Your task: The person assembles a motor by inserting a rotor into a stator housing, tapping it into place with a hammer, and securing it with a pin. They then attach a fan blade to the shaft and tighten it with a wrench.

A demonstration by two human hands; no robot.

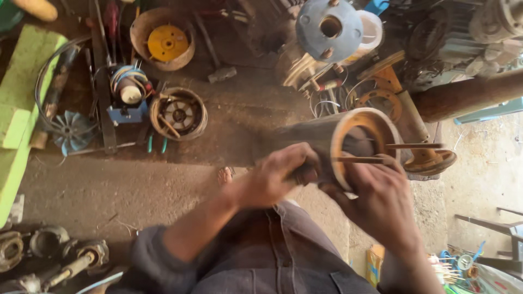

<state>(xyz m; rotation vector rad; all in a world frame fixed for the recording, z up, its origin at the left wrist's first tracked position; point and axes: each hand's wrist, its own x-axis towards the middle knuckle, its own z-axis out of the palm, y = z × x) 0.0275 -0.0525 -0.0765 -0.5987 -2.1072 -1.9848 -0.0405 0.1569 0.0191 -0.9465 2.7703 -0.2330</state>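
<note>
- At the centre of the view, the left hand (278,179) is closed around a dark handle-like tool (303,174), its tip pressed against the side of a cylindrical motor stator (327,141) held across the lap.
- Just beside it, the right hand (381,204) cups the open end of the stator, fingers curled and pinching a thin rod (357,160) that runs across the orange-rimmed mouth; a second rod (414,146) sticks out to the right a little higher.
- Judging by that mouth, the bore looks largely hollow, with no copper winding visible inside, so clearing seems well along; the rods across the opening suggest work on the slots is not finished. How much remains inside I cannot tell, as the interior is in shadow.
- Below the hands lie the person's grey trousers (283,256), and a bare foot (225,175) shows on the concrete floor (109,185).
- Further out on the floor, a round wound stator (178,114) and a small blue motor with coiled wire (128,90) sit near each other, with a basket holding a yellow disc (166,42) above them.
- To the left a blue fan impeller (72,130) lies beside a green bench (22,98).
- Above the work, a blue flanged end cover (327,30) and an orange ring (384,98) rest among loose wires.
</note>
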